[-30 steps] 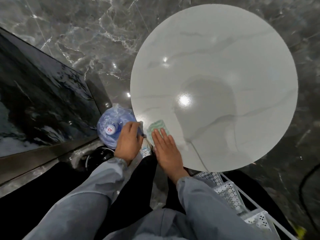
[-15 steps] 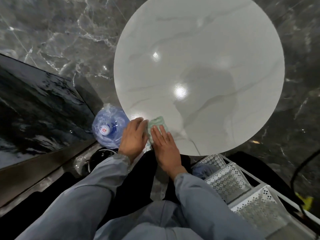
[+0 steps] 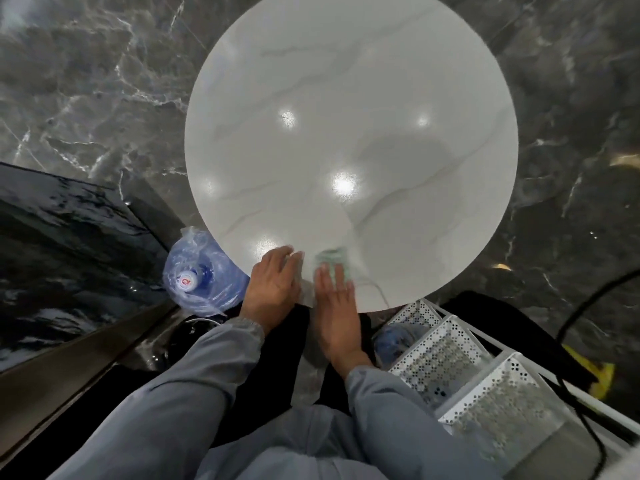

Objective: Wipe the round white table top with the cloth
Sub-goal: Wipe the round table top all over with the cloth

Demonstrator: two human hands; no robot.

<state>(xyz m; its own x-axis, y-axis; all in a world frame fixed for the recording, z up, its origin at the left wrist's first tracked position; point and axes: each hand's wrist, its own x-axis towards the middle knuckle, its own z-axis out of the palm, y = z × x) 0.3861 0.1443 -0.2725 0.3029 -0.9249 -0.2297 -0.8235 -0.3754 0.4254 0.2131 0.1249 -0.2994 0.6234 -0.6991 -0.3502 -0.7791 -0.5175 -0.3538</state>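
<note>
The round white table top (image 3: 349, 133) fills the upper middle of the head view, glossy with grey veins. A small pale green cloth (image 3: 333, 258) lies on it close to the near rim. My right hand (image 3: 336, 306) lies flat with straight fingers pressing on the cloth's near part. My left hand (image 3: 272, 285) is just left of it at the table's rim, fingers curled over the edge. Motion blur hides whether the left fingers hold anything.
A blue water jug in clear plastic (image 3: 201, 282) stands on the floor left of the table. A white perforated metal rack (image 3: 450, 348) sits at the lower right, with a black cable (image 3: 588, 306) beyond it. A glossy black surface (image 3: 69, 244) runs along the left.
Both hands and the cloth have shifted along the near rim toward the right. My left hand has come from beside the jug onto the table's edge. The right hand stays flat on the cloth.
</note>
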